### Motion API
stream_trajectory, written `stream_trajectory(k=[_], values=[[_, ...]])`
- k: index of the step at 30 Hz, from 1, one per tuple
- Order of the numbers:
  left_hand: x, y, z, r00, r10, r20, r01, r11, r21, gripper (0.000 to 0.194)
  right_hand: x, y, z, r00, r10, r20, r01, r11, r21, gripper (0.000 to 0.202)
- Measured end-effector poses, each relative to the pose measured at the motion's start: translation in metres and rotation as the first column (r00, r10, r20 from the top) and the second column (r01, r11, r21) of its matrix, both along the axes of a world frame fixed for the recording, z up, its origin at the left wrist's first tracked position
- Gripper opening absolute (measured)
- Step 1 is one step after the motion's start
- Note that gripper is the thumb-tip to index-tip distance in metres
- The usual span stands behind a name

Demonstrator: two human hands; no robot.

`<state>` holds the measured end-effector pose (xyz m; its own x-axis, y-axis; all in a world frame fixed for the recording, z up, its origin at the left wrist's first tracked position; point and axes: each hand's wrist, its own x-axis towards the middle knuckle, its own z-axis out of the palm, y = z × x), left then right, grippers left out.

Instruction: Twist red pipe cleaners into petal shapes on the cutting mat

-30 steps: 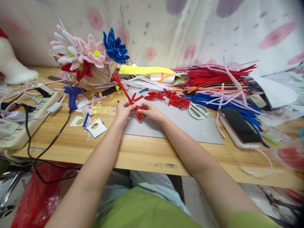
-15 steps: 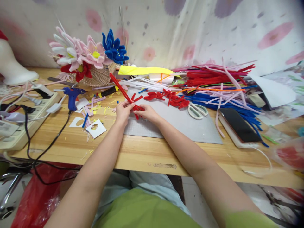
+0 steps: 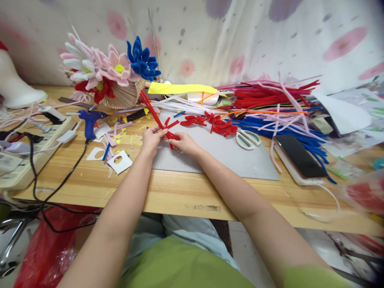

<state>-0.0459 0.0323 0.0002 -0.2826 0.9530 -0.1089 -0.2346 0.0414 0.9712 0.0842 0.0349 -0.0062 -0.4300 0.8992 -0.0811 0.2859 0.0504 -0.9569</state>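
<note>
Red pipe cleaners (image 3: 152,110) are gripped between my two hands above the left part of a grey mat (image 3: 240,160). My left hand (image 3: 152,140) is closed on them, and their long ends stick up to the upper left. Closed on the lower part of the same bunch is my right hand (image 3: 185,143); its fingertips partly hide the red pieces. Just beyond my hands, several bent red pipe-cleaner shapes (image 3: 220,125) lie on the mat. Scissors (image 3: 247,139) with pale handles rest at the right of these shapes.
A blue glue gun (image 3: 90,122) and a power strip (image 3: 33,160) with cables are on the left. Fuzzy flowers (image 3: 117,68) stand behind. Bundles of pipe cleaners (image 3: 270,96) lie at the back right, near a phone (image 3: 300,156). Cut card pieces (image 3: 120,161) and scraps litter the left.
My hands have shifted very slightly, still holding the red pipe cleaners. The whole view has moved a little to the left; nothing was let go.
</note>
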Motion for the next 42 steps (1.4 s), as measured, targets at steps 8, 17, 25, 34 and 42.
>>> stream_trajectory(k=[8, 17, 25, 34, 42], values=[[-0.003, -0.002, 0.002, 1.000, -0.018, -0.015, 0.018, 1.000, 0.004, 0.023, 0.007, 0.004, 0.002, 0.995, 0.099, -0.008, -0.097, 0.988, 0.121, 0.030], [-0.001, -0.002, 0.005, 0.996, 0.038, 0.078, -0.038, 0.999, 0.001, 0.027, 0.002, 0.002, -0.001, 0.989, 0.110, -0.103, -0.117, 0.991, -0.066, 0.020], [0.007, -0.005, 0.004, 0.982, -0.160, 0.098, 0.167, 0.983, -0.075, 0.022, -0.003, 0.001, 0.003, 0.966, 0.007, -0.257, -0.058, 0.979, -0.194, 0.020], [-0.009, 0.003, 0.005, 0.977, 0.174, 0.122, -0.174, 0.985, -0.013, 0.015, 0.010, 0.002, 0.010, 0.958, 0.288, 0.021, -0.281, 0.948, -0.148, 0.019], [-0.013, 0.003, 0.005, 0.993, 0.109, 0.048, -0.108, 0.994, -0.014, 0.013, 0.020, 0.047, 0.025, 0.831, -0.191, 0.522, -0.094, 0.878, 0.470, 0.017]])
